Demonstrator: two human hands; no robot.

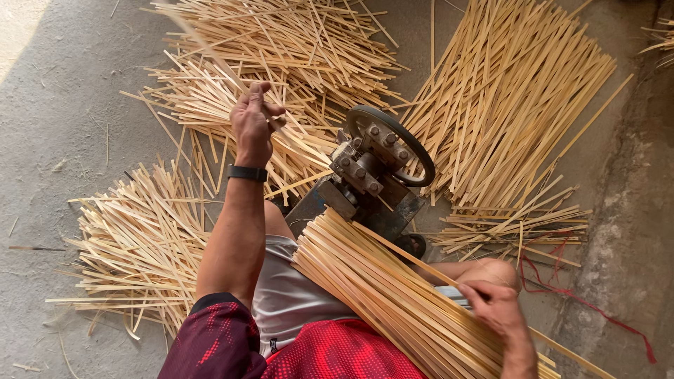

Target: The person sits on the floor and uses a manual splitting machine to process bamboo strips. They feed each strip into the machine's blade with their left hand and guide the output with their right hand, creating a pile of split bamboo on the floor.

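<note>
The left hand (254,121) is raised over the grey concrete floor (63,112), fingers curled inward with thumb and fingertips pinched on one thin pale bamboo strip (203,52) — its long axis runs up toward the floor's far-left corner. A single black wristband (247,173) circles that wrist. The right hand (497,305) rests on the thick bundle of long pale-yellow bamboo strips (393,295) lying across the person's lap, fingers bent over the strips; how tightly they close I cannot tell. The bundle's long axis runs diagonally, from the small dark metal machine with a round hand wheel (375,168) down toward the near-right edge. There is one machine and one bundle; loose strips lie in four rough heaps around it — too many to count — and one red string (583,302) trails at the right.
</note>
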